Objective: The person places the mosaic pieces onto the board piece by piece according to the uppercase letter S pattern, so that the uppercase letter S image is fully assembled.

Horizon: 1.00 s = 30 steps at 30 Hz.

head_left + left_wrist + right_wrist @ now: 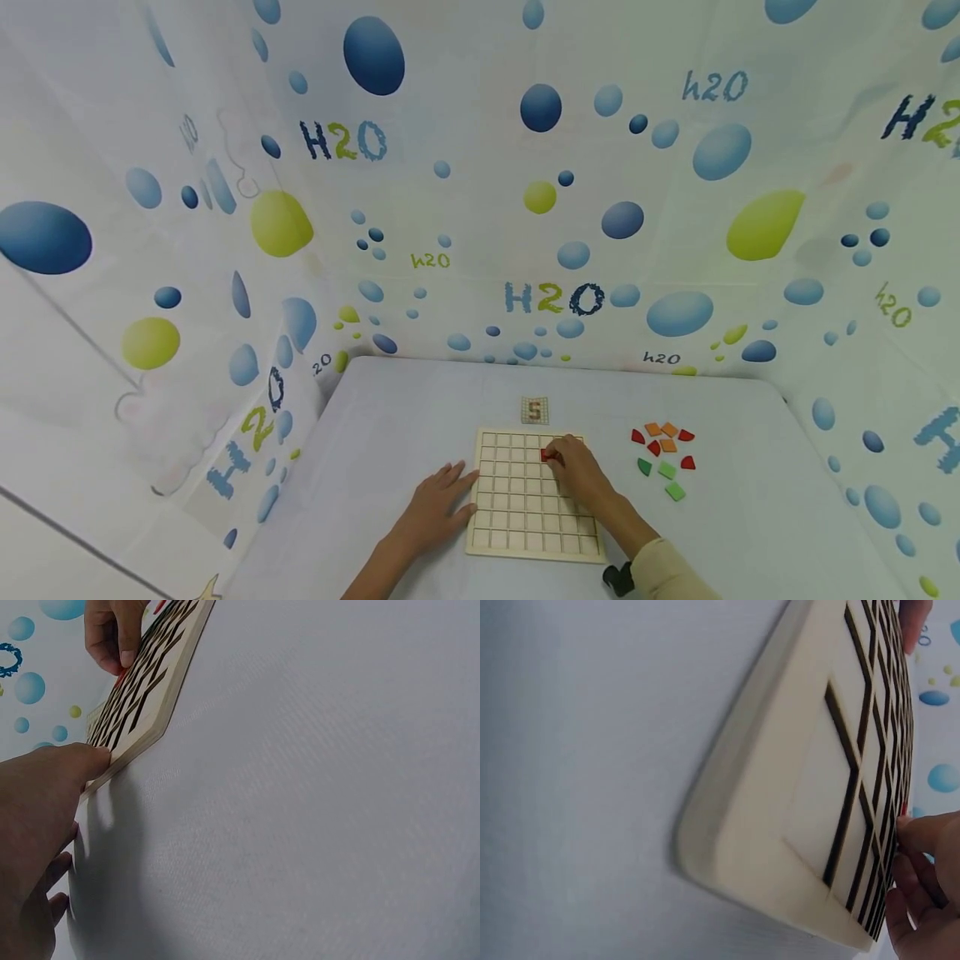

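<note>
Head: a red piece [544, 456] is being pinched by the right hand [579, 472] on a wooden board [517, 502], apparently being seated; release is seemingly being called for. Left wrist: the board is being touched by the left hand [37, 806], fingers relaxed. Right wrist: the piece is being mostly hidden.

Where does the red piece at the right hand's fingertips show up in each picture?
Head: red piece, low, right of centre, at the right hand.
Left wrist: red piece, upper left.
Right wrist: red piece, a sliver near the right edge.
Shared landmark: the wooden grid board.
</note>
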Tool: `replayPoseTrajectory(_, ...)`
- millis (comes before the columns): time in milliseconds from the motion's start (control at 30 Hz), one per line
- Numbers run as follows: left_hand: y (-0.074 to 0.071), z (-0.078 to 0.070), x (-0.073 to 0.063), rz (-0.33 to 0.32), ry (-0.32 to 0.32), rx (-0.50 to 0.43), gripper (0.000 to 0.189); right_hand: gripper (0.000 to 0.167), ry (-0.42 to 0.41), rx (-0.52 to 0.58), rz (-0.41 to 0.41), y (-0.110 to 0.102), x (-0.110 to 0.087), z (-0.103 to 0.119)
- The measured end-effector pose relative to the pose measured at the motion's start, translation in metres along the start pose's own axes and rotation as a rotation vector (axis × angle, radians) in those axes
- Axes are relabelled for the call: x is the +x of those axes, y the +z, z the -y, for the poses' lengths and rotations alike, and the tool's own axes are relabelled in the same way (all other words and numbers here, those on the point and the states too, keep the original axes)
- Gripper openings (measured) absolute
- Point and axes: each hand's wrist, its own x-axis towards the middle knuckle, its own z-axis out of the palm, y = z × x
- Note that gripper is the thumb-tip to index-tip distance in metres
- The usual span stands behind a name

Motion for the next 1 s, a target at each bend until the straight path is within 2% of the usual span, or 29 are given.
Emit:
replayPoseTrajectory(133, 0.001, 0.001, 0.001, -0.01, 0.007, 0.006, 0.058, 0.008, 0.005, 0.011, 0.007, -0.003, -0.001, 0.0)
replayPoseTrajectory(300, 0.002, 0.001, 0.001, -0.005, 0.008, -0.004, 0.058, 0.005, 0.06, 0.056, -0.009, -0.013, -0.002, -0.003)
replayPoseTrajectory(433, 0.001, 0.001, 0.001, -0.005, 0.005, -0.006, 0.059, 0.005, 0.108, 0.002, -0.06, -0.027, -0.006, -0.014)
replayPoseTrajectory(700, 0.0, 0.003, 0.001, -0.003, -0.002, 0.0, 0.059, 0.031, 0.175, -0.04, -0.187, -0.086, -0.022, -0.059)
replayPoseTrajectory(800, -0.001, 0.004, 0.001, -0.006, 0.007, -0.007, 0.058, 0.033, 0.207, -0.064, -0.228, -0.11, -0.032, -0.076)
replayPoseTrajectory(900, 0.001, 0.004, 0.001, -0.01, 0.013, -0.003, 0.058, 0.035, 0.275, -0.102, -0.2, -0.131, -0.043, -0.088)
replayPoseTrajectory(1000, 0.004, 0.005, 0.001, -0.011, 0.01, 0.006, 0.058, 0.036, 0.352, -0.112, -0.116, -0.144, -0.051, -0.099)
